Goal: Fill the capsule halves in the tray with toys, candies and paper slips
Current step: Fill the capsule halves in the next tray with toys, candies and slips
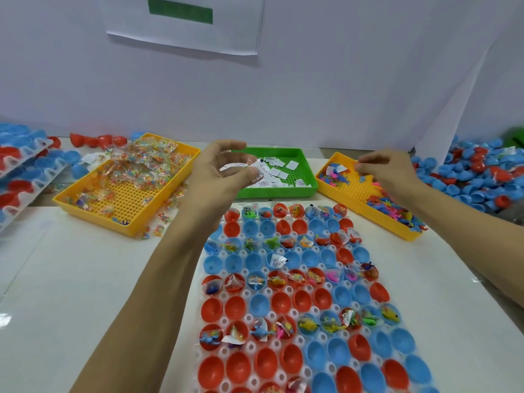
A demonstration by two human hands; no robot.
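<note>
Head view: left hand (224, 171) pinches wrapped candy and slips over green bin (312, 188); right hand (388, 171) pinches something small above toy bin (340, 194). Tray (255, 347) part-filled. Risk: loose slips dropping into wrong halves.

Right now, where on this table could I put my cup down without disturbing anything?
The white tabletop left of the capsule tray, below the candy tray, is bare. A smaller strip lies right of the capsule tray, under the right forearm. The back is crowded: slip tray, toy tray, loose capsule halves.
</note>
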